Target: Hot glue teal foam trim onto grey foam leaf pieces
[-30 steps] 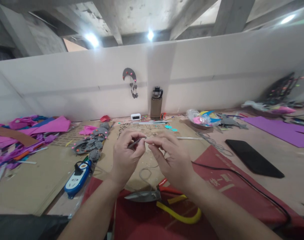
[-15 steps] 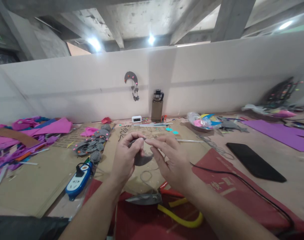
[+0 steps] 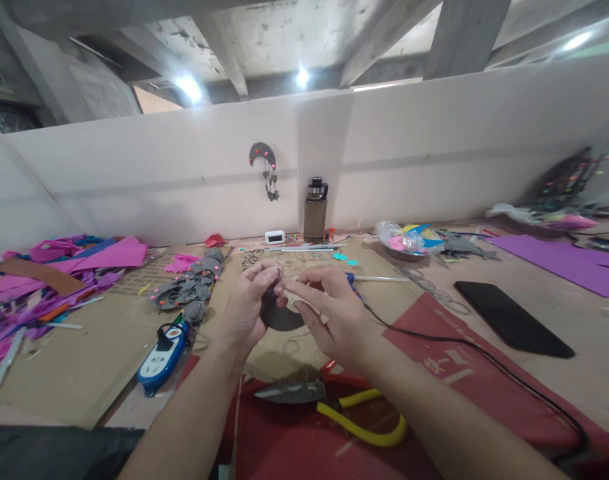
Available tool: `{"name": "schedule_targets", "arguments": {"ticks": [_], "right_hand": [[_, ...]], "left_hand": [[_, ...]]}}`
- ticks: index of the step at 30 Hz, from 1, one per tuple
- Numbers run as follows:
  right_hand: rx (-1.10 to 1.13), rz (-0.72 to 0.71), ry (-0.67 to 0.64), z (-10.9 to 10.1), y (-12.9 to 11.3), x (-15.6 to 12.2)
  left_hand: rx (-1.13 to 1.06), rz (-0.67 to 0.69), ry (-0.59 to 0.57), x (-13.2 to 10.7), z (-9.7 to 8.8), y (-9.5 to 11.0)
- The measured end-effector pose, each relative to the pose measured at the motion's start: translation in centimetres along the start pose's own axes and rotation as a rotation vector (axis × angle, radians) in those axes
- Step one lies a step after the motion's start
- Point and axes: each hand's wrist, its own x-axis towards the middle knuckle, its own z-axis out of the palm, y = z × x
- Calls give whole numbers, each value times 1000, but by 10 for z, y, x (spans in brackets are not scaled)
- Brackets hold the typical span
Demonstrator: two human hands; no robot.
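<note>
A dark grey felt crescent [image 3: 281, 318] hangs below my left hand [image 3: 247, 303], whose thumb and fingers pinch its upper part. My right hand [image 3: 337, 307] meets it from the other side, index fingertip against the left fingertips and thumb by the crescent's right edge. The right fingers are bent together; whatever small thing lies between them is hidden. A thin grey cord [image 3: 290, 344] curls on the cardboard beneath. Closer to me lie scissors [image 3: 290, 392] with yellow handles. Behind my right hand shows part of a blue tool [image 3: 351, 277] with a black cable and translucent stick.
Felt scraps [image 3: 109, 257] are heaped at left, near grey felt pieces [image 3: 187, 290] and a blue-white power strip [image 3: 163, 357]. A bottle [image 3: 315, 212] stands by the wall below a hanging crescent ornament [image 3: 263, 155]. Right are a black phone [image 3: 511, 319] and purple sheet [image 3: 559, 263].
Both hands have shifted slightly, and the right fingertips sit closer to the left ones. More of the crescent shows below them. The blue tool's end has come into sight.
</note>
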Motion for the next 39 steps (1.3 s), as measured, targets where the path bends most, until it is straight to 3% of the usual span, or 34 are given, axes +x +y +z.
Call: {"name": "schedule_targets", "arguments": {"ticks": [5, 8, 13, 17, 23, 39], "right_hand": [[218, 369, 173, -1, 10, 0], [433, 589, 213, 2, 20, 1], [753, 730, 196, 18, 38, 1], [1105, 838, 199, 24, 45, 0], [1312, 881, 125, 17, 43, 2], [1313, 892, -6, 25, 44, -4]], "left_hand": [[-29, 50, 95, 8, -3, 3], [-7, 73, 161, 17, -11, -2], [-39, 100, 277, 34, -29, -11], [-77, 94, 301, 45, -42, -12], [-71, 59, 331, 53, -54, -14], [7, 142, 318, 57, -61, -23]]}}
